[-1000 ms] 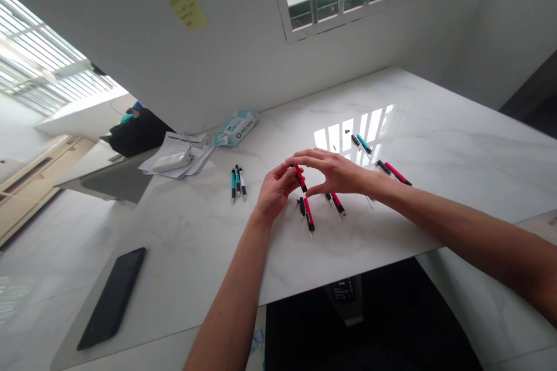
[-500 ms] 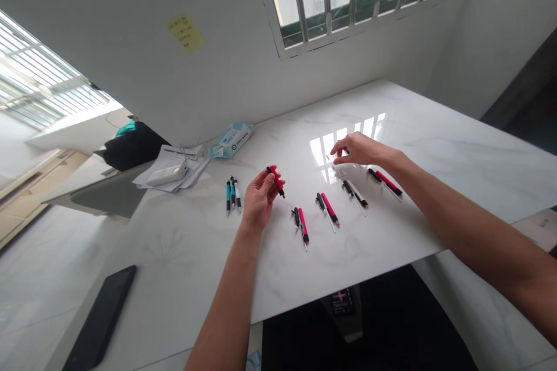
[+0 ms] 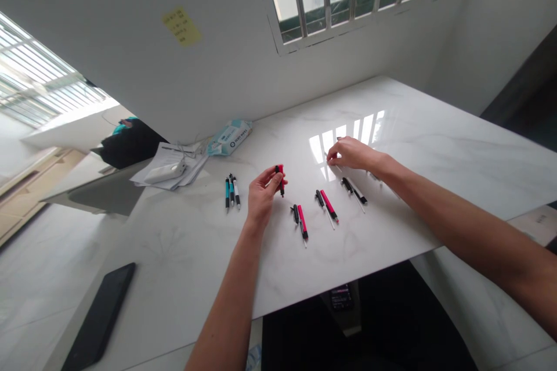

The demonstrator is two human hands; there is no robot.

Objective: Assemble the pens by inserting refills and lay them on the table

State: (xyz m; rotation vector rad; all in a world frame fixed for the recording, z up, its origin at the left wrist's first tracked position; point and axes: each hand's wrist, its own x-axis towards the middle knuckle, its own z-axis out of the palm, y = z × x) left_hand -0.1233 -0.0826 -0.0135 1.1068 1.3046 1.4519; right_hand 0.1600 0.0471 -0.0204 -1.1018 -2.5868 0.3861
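My left hand [image 3: 262,192] is closed around a red and black pen barrel [image 3: 281,180], held just above the table. My right hand [image 3: 350,154] reaches to the far side, its fingertips pinched at the tabletop on a thin pale pen refill [image 3: 328,157]. Between and in front of my hands lie taken-apart pens in groups: a red barrel [image 3: 302,221] beside a black pen part [image 3: 295,214], a second red barrel [image 3: 329,205] with a white refill [image 3: 329,220], and a white and black barrel [image 3: 358,192]. My right wrist mostly hides another group.
Three whole pens [image 3: 232,191] lie left of my left hand. Behind them are a wet-wipes pack [image 3: 230,137] and papers [image 3: 167,165] with a white device on top. A dark phone [image 3: 100,317] rests at the table's left. A wall and barred window bound the back.
My right hand has lowered to the table, its fingers closing on the thin refill. My left hand has turned the red and black barrel more upright.
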